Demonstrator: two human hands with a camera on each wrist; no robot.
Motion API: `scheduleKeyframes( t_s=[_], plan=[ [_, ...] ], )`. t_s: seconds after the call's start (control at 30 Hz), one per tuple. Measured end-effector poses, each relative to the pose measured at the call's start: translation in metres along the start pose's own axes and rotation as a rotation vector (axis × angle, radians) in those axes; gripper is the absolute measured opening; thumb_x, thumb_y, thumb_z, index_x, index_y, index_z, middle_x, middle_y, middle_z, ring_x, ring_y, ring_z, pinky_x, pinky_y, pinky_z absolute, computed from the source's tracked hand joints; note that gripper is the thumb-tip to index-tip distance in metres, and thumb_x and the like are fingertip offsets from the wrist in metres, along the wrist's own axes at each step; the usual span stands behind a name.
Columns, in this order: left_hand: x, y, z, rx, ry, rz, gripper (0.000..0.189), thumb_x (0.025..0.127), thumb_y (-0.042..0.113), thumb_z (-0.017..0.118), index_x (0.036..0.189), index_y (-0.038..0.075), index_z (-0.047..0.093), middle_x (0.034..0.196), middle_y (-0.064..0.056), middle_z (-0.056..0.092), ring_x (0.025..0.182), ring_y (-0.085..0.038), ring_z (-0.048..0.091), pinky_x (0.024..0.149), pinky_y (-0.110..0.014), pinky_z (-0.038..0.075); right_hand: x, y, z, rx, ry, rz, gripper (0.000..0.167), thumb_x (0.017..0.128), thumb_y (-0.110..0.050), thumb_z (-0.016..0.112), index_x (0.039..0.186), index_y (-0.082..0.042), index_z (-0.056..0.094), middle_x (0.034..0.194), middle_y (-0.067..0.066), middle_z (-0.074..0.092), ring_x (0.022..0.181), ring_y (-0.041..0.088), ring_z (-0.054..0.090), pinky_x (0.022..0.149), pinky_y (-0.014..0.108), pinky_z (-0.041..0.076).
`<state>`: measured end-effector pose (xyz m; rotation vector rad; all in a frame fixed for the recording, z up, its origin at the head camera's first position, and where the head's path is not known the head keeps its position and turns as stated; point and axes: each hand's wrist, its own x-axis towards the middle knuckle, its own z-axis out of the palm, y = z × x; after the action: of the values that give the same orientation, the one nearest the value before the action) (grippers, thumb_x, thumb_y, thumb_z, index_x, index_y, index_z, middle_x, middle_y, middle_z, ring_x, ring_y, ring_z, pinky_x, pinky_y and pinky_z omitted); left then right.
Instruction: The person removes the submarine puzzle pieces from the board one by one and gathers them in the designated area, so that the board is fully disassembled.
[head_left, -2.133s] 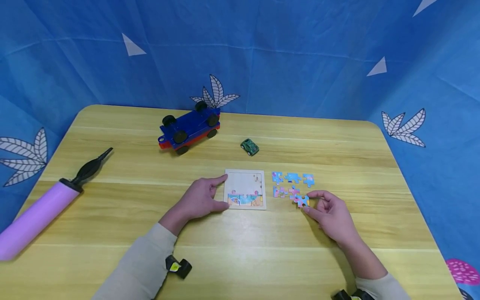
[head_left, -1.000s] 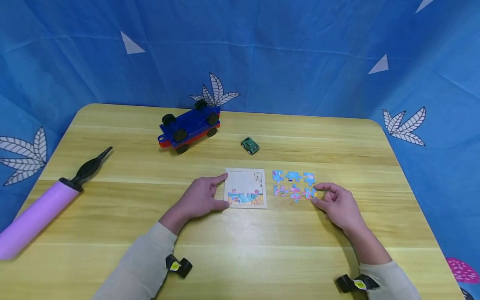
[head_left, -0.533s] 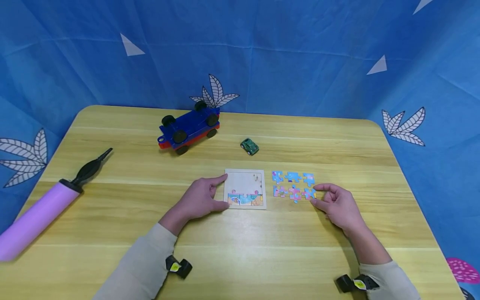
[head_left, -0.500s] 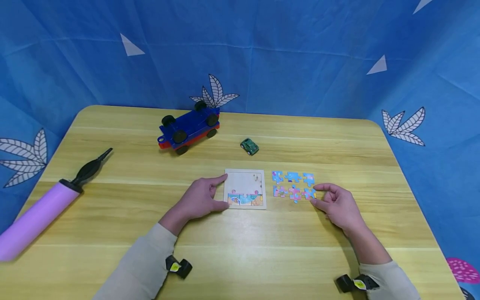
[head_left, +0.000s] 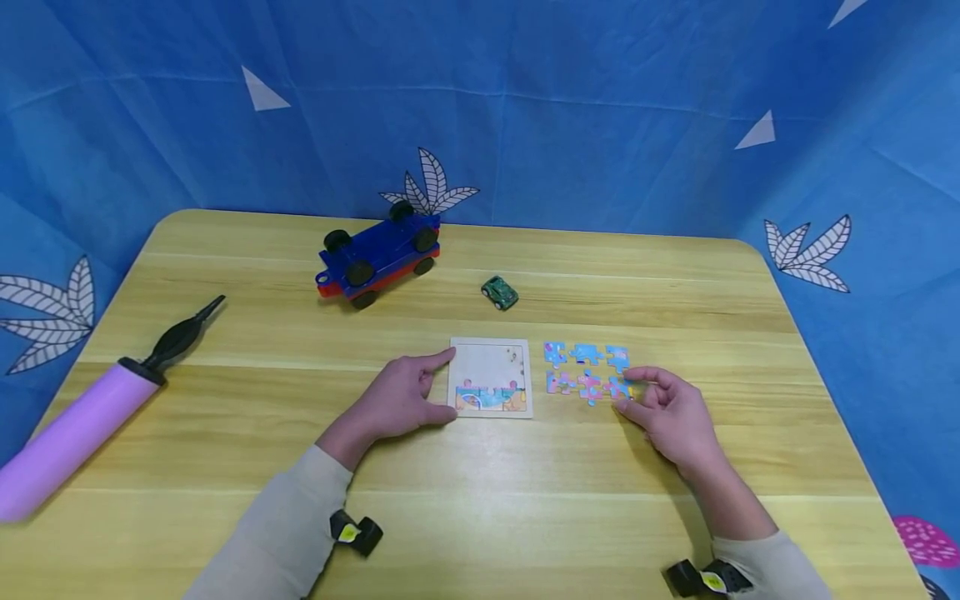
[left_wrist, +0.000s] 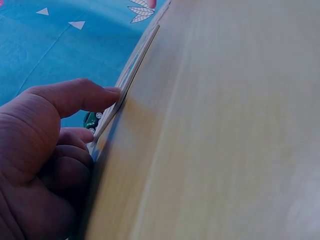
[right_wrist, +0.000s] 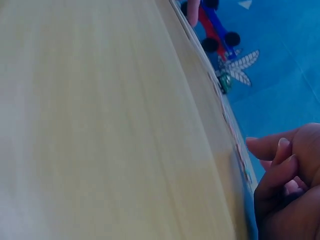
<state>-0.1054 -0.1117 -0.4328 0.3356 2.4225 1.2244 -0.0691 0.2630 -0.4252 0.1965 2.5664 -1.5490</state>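
Observation:
A square puzzle tray [head_left: 487, 360] lies mid-table with a strip of fitted pieces along its near side; its upper part is bare board. My left hand [head_left: 405, 396] holds the tray by its left edge, index finger at the far corner and thumb at the near one. To the right of the tray, loose jigsaw pieces lie flat in two rows: blue ones [head_left: 587, 355] behind, pink and blue ones [head_left: 590, 387] in front. At the right end of the front row, my right hand [head_left: 671, 417] has index finger and thumb at the far and near edges of a jigsaw piece [head_left: 617, 387].
A small green toy car [head_left: 499, 292] stands behind the tray. Farther back left, a blue and red toy vehicle [head_left: 382, 254] lies with its wheels up. A purple hand pump [head_left: 82, 442] with a black nozzle lies along the left side. Blue printed cloth [head_left: 525, 117] surrounds the table.
My right hand brought the jigsaw piece down into the right end of the front row, then shifted slightly left over it. My left hand stays at the tray.

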Motion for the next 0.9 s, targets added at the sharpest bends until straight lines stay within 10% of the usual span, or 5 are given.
scheduleKeyframes(
  t_s=[0.23,0.9],
  plan=[
    [0.0,-0.001,0.0,0.005,-0.003,0.019,0.087,0.077,0.024,0.086,0.152,0.013,0.043,0.056,0.006,0.028,0.047,-0.013,0.024,0.052,-0.03,0.024,-0.005,-0.017,0.023,-0.024,-0.016,-0.122,0.036,0.086,-0.006,0.079,0.118,-0.001,0.065,0.062,-0.002,0.032,0.051,0.008,0.029,0.064,0.024,0.041],
    [0.0,0.002,-0.001,-0.026,-0.004,-0.001,0.087,0.077,0.021,0.087,0.152,0.013,0.044,0.055,0.004,0.029,0.047,-0.014,0.024,0.051,-0.029,0.024,0.008,-0.055,0.094,0.094,-0.221,-0.246,0.035,0.082,0.005,0.076,0.115,0.0,0.065,0.059,-0.001,0.034,0.051,0.012,0.035,0.066,0.028,0.044]
  ],
)
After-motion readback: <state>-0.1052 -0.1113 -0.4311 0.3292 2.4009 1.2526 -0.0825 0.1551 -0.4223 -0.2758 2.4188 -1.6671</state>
